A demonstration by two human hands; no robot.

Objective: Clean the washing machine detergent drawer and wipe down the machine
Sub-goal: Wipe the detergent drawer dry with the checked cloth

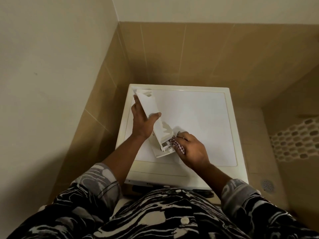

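Shirt | right hand pinches checked cloth against detergent drawer | left hand grips it tilted for access, washing machine left edge

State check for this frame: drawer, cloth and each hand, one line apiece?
Detergent drawer: removed, tilted over the washing machine top.
Checked cloth: bunched, pressed at the drawer's near end.
Left hand: grips the drawer's side.
Right hand: holds the cloth.

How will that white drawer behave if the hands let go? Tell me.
Probably stiff: the detergent drawer holds its boxy shape while tilted on one end. Likely light: the left hand props it with thumb and fingers. Apt to tip onto the machine top if released.
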